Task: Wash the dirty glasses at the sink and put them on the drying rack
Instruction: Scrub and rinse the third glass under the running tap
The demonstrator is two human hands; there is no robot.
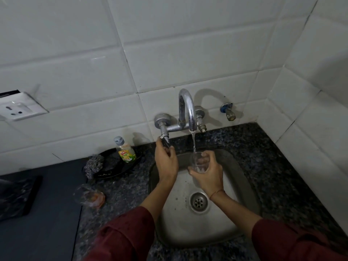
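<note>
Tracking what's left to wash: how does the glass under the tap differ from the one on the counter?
The held glass is in the right hand, over the sink, with water from the tap running into it; the counter glass sits untouched left of the sink. The held glass looks clear; the counter glass shows an orange tinge near its base. Both are transparent tumblers.
</note>
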